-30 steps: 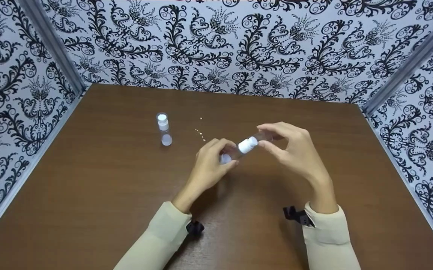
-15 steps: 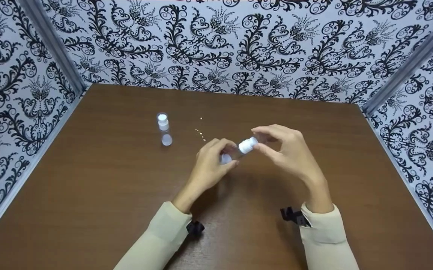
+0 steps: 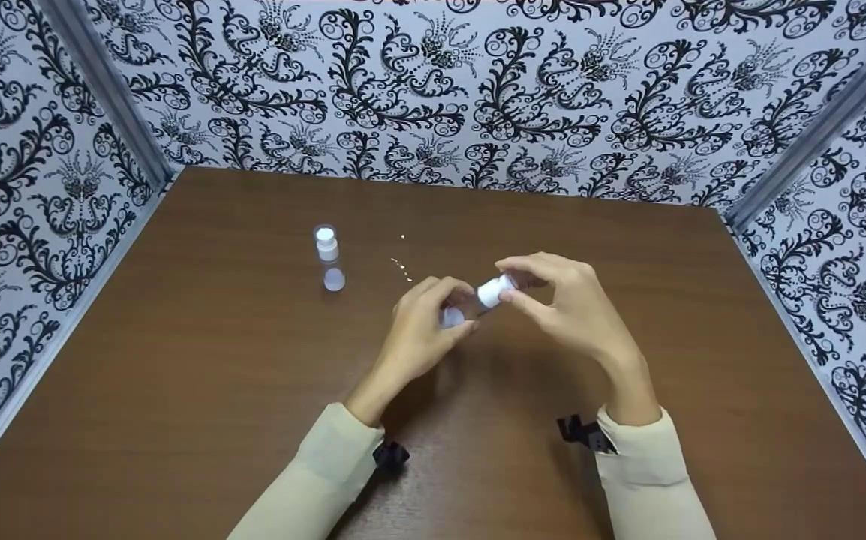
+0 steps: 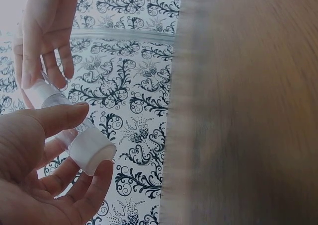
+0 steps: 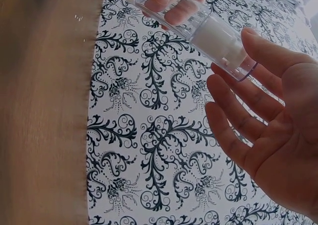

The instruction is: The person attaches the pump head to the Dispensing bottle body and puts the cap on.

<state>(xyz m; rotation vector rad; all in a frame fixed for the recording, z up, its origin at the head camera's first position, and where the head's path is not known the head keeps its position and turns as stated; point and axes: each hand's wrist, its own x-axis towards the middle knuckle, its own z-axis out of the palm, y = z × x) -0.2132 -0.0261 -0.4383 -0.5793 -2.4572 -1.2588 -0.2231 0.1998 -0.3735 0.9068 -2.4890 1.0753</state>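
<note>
My left hand (image 3: 422, 322) grips a clear pump bottle with a white collar (image 3: 491, 292) and a white base (image 4: 92, 150), tilted above the table. Thumb and fingers of my right hand (image 3: 579, 304) pinch a clear cap (image 5: 247, 70) at the bottle's upper end. In the right wrist view this cap surrounds the white pump top (image 5: 218, 40). Whether it is fully seated I cannot tell. Left-hand fingers partly hide the bottle's clear body (image 5: 174, 16).
A similar capped pump bottle (image 3: 328, 251) stands on the brown table (image 3: 215, 360), left of my hands. Several small pale bits (image 3: 401, 266) lie beyond my left hand. Patterned walls (image 3: 433, 90) border the table at the back and sides.
My right hand has moved left and slightly down, bringing the clear cap over the white pump top. The left hand and its bottle have stayed nearly still.
</note>
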